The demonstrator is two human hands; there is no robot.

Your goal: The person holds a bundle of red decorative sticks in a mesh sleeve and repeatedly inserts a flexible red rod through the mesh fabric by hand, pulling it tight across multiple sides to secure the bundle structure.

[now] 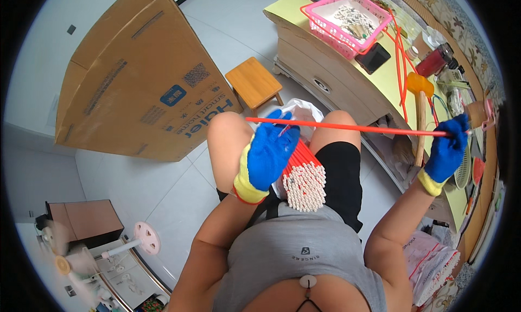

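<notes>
A long red tube (347,127) lies across in front of me, above my knees. My right hand (448,149), in a blue glove with a yellow cuff, is closed on its right end. Near the tube's left end, my left hand (269,156), gloved alike, has its fingers at the tube; their exact grip is partly hidden. Under and beside this hand a bundle of red tubes with white ends (305,188) rests on my lap, its white ends toward my body. A white plastic bag (304,110) sits between my knees, around the far part of the bundle.
A large cardboard box (146,89) stands at the left, with a wooden stool (254,82) beside it. On the right-hand table are a pink basket (347,40) of small white pieces, a phone (373,58), an orange-headed mallet (420,87) and a bottle (434,61). A fan (70,260) stands lower left.
</notes>
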